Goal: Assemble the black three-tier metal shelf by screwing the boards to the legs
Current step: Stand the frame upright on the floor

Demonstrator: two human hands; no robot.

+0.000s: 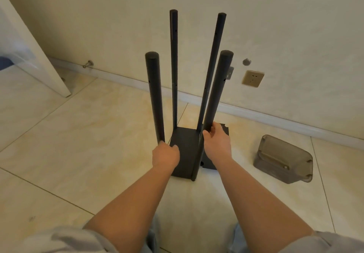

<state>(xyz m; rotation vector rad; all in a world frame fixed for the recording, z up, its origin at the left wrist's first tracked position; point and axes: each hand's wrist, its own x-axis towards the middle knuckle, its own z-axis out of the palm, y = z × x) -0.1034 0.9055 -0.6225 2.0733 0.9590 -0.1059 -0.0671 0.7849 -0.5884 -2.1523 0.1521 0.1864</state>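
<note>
Black metal legs are held upright on a pale tiled floor (78, 134).

The near left leg (155, 95) is clasped low down by the left hand (166, 155), its fingers curled round the smooth tube; the near right leg (215, 95) is gripped likewise by the right hand (217, 140). Between the two grips lies the flat matte board (185, 154), from which two far legs (174, 65) rise. Another dark board (225, 129) is mostly hidden behind the right hand. A grey plastic tray (283, 159) lies well to its right, contents indistinct.
</note>
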